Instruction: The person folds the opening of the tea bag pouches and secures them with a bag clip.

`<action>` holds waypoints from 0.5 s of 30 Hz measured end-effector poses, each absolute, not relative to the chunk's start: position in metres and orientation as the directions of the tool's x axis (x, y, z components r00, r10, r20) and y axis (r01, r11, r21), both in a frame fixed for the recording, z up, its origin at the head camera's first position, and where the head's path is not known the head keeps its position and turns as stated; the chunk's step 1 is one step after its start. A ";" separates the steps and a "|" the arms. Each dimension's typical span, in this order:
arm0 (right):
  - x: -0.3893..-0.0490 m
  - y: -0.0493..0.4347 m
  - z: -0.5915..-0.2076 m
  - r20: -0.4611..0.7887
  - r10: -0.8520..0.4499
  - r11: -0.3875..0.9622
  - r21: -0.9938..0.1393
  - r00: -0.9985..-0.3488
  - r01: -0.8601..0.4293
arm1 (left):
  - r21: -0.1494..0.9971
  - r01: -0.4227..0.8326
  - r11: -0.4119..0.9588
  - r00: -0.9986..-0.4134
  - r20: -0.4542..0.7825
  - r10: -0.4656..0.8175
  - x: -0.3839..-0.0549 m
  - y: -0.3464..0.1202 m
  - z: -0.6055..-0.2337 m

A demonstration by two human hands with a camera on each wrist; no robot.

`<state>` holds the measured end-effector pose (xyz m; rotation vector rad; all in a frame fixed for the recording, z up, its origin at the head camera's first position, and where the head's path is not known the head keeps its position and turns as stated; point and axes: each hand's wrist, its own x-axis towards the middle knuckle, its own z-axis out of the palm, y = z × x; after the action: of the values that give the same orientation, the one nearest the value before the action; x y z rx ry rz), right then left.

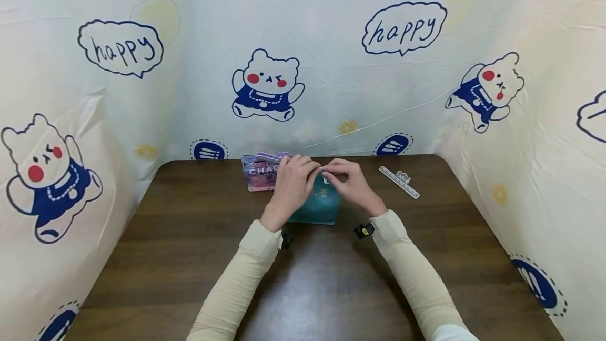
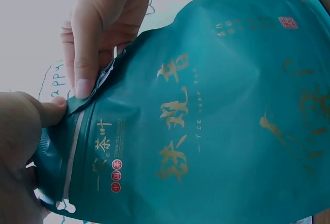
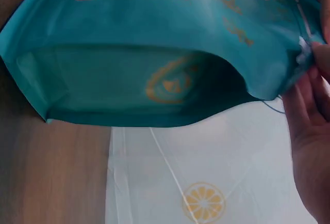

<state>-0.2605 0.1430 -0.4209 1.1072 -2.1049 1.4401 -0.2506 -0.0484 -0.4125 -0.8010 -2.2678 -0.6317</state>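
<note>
A teal tea bag (image 1: 314, 205) with gold Chinese characters stands upright on the table, both hands at its top edge. In the left wrist view, the left hand (image 2: 23, 146) pinches the bag's top beside a pale zip strip (image 2: 75, 154). The right hand (image 2: 103, 33) pinches the other part of the same edge, thumb on the front and fingers behind. Its top edge is creased and folded between the hands. The right wrist view shows the bag's wide bottom gusset (image 3: 118, 79) and the right hand (image 3: 309, 126) gripping the top corner.
Behind the left hand stands a purple-pink pouch (image 1: 258, 180) lettered "CHAG", partly hidden, with a purple wavy-edged piece at its top. A white strip with a piano-key pattern and a small figure (image 1: 400, 182) lies at right. A printed curtain (image 1: 322, 104) encloses the brown table (image 1: 189, 246).
</note>
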 end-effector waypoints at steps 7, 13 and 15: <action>-0.261 0.141 -0.424 0.704 -0.382 0.198 -0.570 -0.598 -0.798 | 0.220 0.678 0.701 -0.605 0.709 0.363 -0.249 -0.048 -0.414; -0.260 0.148 -0.429 0.643 -0.400 0.163 -0.651 -0.653 -0.741 | 0.231 0.679 0.697 -0.608 0.708 0.359 -0.250 -0.049 -0.414; -0.260 0.153 -0.430 0.604 -0.412 0.145 -0.696 -0.682 -0.703 | 0.230 0.683 0.693 -0.604 0.712 0.359 -0.250 -0.049 -0.414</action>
<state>-0.2600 0.1530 -0.4299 1.0852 -2.1555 1.5516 -0.2500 -0.0491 -0.4135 -0.7932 -2.2544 -0.6517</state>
